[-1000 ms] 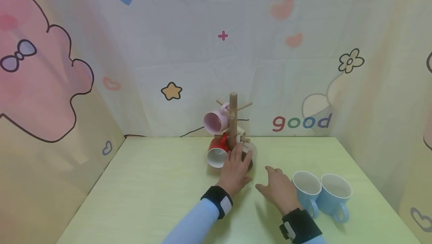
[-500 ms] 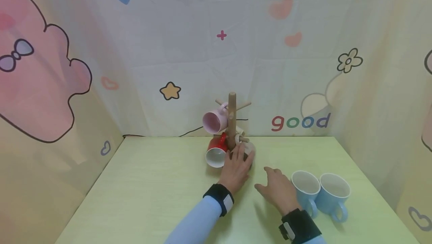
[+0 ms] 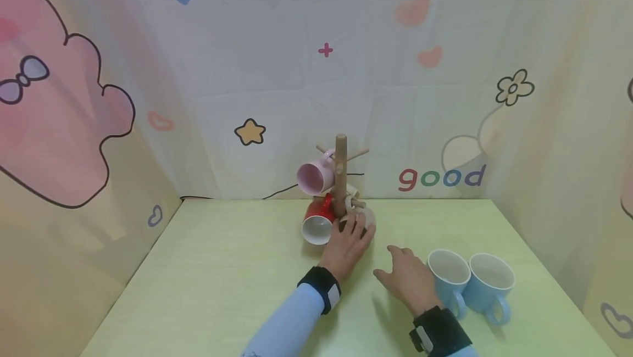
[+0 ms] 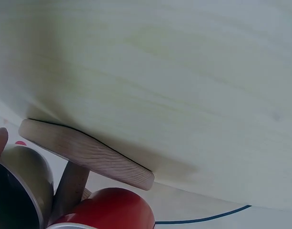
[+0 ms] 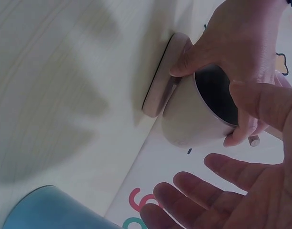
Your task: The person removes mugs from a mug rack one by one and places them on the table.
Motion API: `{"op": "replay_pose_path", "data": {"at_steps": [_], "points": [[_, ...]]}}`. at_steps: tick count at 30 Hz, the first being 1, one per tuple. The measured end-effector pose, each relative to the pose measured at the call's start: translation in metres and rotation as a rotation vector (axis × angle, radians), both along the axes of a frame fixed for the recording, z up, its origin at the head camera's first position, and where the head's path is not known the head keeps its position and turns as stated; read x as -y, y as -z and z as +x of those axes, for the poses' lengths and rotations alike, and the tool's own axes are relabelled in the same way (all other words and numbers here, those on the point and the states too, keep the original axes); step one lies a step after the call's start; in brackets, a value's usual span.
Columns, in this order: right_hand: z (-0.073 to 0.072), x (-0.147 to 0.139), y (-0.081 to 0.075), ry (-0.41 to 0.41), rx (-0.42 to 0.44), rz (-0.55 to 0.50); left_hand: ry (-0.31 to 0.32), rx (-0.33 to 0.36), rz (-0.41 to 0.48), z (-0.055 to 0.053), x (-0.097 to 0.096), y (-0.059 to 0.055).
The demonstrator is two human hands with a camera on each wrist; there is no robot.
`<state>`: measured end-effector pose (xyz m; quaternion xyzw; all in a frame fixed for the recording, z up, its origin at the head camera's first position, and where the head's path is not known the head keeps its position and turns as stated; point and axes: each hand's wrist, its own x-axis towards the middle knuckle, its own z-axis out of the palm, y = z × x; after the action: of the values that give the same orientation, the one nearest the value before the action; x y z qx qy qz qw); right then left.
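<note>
At the back of the table, my left hand point(image 3: 344, 247) grips an off-white mug point(image 5: 186, 114) with a dark inside, fingers and thumb spread round its rim. The mug hangs by its handle from a lower right peg of a wooden mug tree point(image 3: 340, 173); the hand hides most of its mouth in the head view. Beside it on the left hang a red mug point(image 3: 316, 210) with a white inside and, higher up, a pink mug point(image 3: 314, 177). My right hand point(image 3: 410, 280) hovers over the table with fingers extended, holding nothing.
Two light blue mugs point(image 3: 447, 285) stand upright side by side to the right of my right hand, handles toward the front. A patterned curtain point(image 3: 277, 71) encloses the back and sides of the pale table point(image 3: 222, 291).
My left hand has closed round the off-white mug: its thumb has tucked out of sight and its fingers cover more of the mouth. My right hand stays where it was.
</note>
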<state>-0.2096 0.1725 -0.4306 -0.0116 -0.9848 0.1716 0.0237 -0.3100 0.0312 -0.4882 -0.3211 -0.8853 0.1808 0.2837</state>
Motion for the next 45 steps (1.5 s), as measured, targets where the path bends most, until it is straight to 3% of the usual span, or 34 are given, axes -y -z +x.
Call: {"op": "replay_pose_path", "data": {"at_steps": [13,20,25,38,45], "points": [[0.0,0.0,0.001,0.004,0.006,-0.009,0.013,-0.025,-0.018,0.001,0.002,-0.006],[0.002,-0.001,0.002,0.001,-0.006,-0.025,0.079,-0.015,0.009,0.004,0.004,-0.012],[0.003,-0.002,0.004,-0.001,-0.018,-0.03,0.142,-0.009,0.039,0.01,0.006,-0.02],[0.006,-0.005,0.002,-0.012,-0.043,-0.049,0.2,0.066,-0.003,0.027,0.02,-0.051],[0.008,-0.005,-0.003,-0.01,-0.029,-0.055,0.247,0.045,-0.038,0.031,0.025,-0.063]]}}
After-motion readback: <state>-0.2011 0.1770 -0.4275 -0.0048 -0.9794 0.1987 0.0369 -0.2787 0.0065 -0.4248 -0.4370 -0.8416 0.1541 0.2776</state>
